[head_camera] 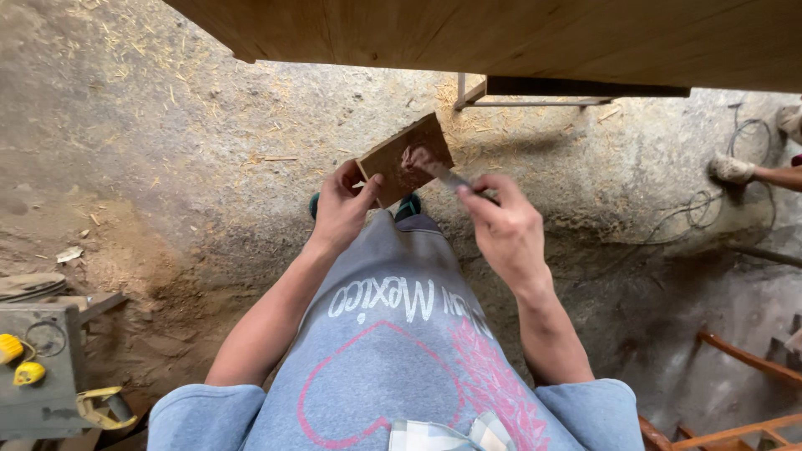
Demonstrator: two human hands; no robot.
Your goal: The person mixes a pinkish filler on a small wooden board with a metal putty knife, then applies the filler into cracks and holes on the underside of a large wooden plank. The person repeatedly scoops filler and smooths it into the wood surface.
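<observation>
Head view: my left hand (341,207) clamps the small wooden block (407,159) at its near corner, fingers closed, tilting its face toward me. My right hand (505,225), closed around a thin metal blade (451,177), sets its tip on the block's face, below the workbench edge (518,42).

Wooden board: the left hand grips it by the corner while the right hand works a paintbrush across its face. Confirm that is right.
Not quite. The head view shows the right hand working a thin metal blade, not a paintbrush, across the wooden board. The left hand does grip its corner.
</observation>
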